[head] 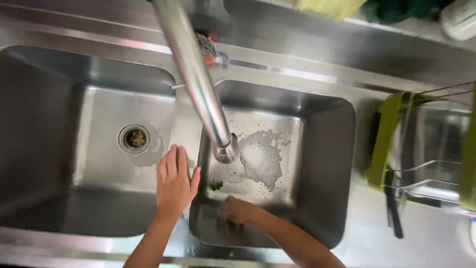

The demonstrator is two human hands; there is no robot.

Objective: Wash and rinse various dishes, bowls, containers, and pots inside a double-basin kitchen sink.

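My left hand (174, 182) lay flat and open on the divider of the stainless-steel double sink (317, 106). My right hand (237, 209) pressed the wet right basin floor; its grip I couldn't tell. Nearby green scrap (216, 185) looked soft, slippery, best pinched.

1. I had one view only, from the camera worn on the head.
2. It looked almost straight down into a steel double sink (317, 64).
3. It sat close: the tap spout (198, 84) crossed the frame, large and near.
4. Both forearms entered from the bottom edge; a dish rack (426, 149) lay at right.
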